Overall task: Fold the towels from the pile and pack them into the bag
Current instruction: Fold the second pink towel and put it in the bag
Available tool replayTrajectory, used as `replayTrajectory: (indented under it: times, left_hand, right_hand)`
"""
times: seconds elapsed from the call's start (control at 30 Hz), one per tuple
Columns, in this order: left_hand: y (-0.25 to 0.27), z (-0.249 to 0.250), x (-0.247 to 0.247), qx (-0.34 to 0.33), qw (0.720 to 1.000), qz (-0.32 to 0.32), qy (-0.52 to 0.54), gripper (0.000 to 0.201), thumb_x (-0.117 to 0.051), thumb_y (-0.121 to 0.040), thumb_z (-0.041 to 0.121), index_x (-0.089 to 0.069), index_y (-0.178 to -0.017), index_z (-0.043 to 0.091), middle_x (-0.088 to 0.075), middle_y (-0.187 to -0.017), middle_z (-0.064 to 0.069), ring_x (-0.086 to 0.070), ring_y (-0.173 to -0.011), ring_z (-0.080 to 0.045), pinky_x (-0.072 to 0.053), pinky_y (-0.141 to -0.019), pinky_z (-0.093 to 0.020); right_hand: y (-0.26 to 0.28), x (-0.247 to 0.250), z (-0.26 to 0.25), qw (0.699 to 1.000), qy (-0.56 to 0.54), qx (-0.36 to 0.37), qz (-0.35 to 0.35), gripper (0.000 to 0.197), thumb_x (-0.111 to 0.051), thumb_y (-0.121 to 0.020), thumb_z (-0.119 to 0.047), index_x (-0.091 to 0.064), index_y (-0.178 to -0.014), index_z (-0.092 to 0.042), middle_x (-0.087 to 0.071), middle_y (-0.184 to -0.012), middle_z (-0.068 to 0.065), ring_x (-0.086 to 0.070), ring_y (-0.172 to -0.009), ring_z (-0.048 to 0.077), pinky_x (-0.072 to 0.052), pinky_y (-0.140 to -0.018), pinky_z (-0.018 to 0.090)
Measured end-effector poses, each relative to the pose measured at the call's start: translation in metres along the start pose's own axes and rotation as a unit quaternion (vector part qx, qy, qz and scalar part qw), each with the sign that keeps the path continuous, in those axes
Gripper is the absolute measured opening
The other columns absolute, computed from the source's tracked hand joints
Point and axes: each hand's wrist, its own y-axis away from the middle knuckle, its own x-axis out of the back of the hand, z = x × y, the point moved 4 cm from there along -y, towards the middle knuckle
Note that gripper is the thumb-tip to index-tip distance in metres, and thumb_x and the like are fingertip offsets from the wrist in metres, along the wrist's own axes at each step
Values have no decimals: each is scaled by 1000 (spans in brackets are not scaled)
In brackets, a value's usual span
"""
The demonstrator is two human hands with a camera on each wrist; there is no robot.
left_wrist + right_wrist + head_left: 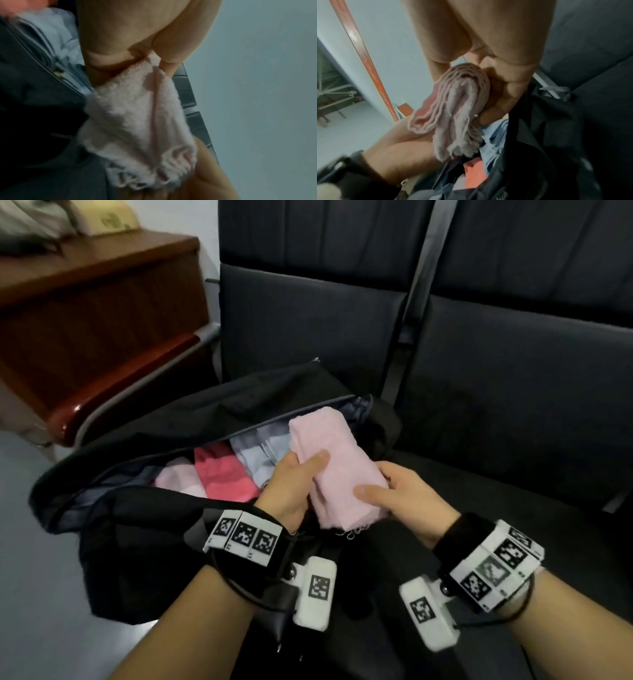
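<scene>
A folded pale pink towel (337, 470) (137, 112) (453, 108) hangs above the right end of an open black bag (144, 529). My left hand (296, 474) grips its left side, thumb on top. From the right, my right hand (390, 491) holds the towel's lower end, thumb across it. Inside the bag lie a light pink towel (180, 479), a coral towel (226, 474) and a pale blue striped towel (260, 450). The pink towel's fringe (462, 143) hangs down toward the bag's opening.
The bag lies on the left seat of a row of dark padded seats (513, 392), with the right seat bare. A reddish wooden counter (92, 313) stands at the left, with grey floor (30, 542) below it.
</scene>
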Motion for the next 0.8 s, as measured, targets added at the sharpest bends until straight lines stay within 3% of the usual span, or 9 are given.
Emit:
replayTrajectory:
  times: [0.1,0.23,0.33,0.37,0.43,0.53,0.63,0.73,0.8]
  left_hand:
    - [-13,-2,30,71,997,36,21,32,-55,-102,20,-59,-130,4,-74,-113,-15,-70,-107,-32,-58,-87,-48]
    - [-28,0,65,165,983,55,52,44,-45,-105,28,-55,-137,-1,-68,-122,-23,-65,-115,-38,-52,-97,-51]
    - [-42,18,75,170,974,141,42,50,-44,-102,34,-54,-139,1,-69,-115,-17,-67,-104,-32,-53,-86,-38]
    - [-46,27,81,164,970,170,54,51,-53,-96,32,-58,-136,1,-68,-114,-16,-67,-102,-32,-53,-82,-36]
    - [-50,46,92,139,983,98,76,57,-65,-84,16,-56,-135,-7,-64,-127,-27,-66,-111,-38,-54,-92,-43]
    - [-67,68,134,76,983,120,119,47,-36,-101,13,-46,-141,-10,-51,-143,-29,-53,-130,-39,-36,-115,-50]
    - [-92,74,149,17,984,165,68,36,-39,-99,7,-58,-126,-7,-58,-135,-20,-63,-116,-37,-47,-105,-50]
    - [-105,40,163,68,978,198,-26,39,-40,-100,0,-50,-135,-14,-55,-136,-32,-54,-128,-43,-40,-113,-51]
    - [-109,16,170,116,967,219,-58,39,-39,-103,3,-47,-139,-10,-58,-130,-29,-58,-122,-39,-40,-113,-46]
  right_hand:
    - [-32,-21,-6,999,-28,-17,16,25,-75,-84,-16,-68,-108,-17,-73,-96,9,-69,-82,19,-54,-72,36]
    - [-69,-60,-14,994,-86,-62,18,16,-71,-87,-13,-65,-102,-12,-66,-73,5,-62,-55,15,-49,-45,27]
    - [-99,-93,-23,990,-125,-72,15,9,-68,-90,-12,-61,-95,-16,-60,-68,6,-56,-47,14,-43,-38,23]
    - [-109,-103,-25,989,-132,-72,20,11,-67,-91,-12,-60,-97,-16,-59,-71,6,-55,-48,14,-43,-38,23]
    - [-126,-121,-31,988,-139,-61,32,18,-67,-91,-11,-60,-107,-15,-58,-78,8,-53,-53,17,-44,-41,24]
    - [-150,-139,-42,993,-110,26,41,24,-65,-89,-6,-63,-110,-17,-63,-87,6,-56,-68,19,-49,-58,31]
    - [-163,-146,-35,995,-54,78,42,28,-66,-88,-5,-65,-108,-24,-62,-88,-8,-55,-68,8,-50,-67,26]
    - [-166,-150,-1,1000,14,21,17,34,-66,-88,-4,-64,-120,-15,-65,-105,-1,-59,-70,10,-55,-74,31]
    - [-163,-152,23,998,63,-27,-14,39,-68,-88,-5,-64,-125,-15,-63,-116,5,-62,-66,17,-58,-71,36]
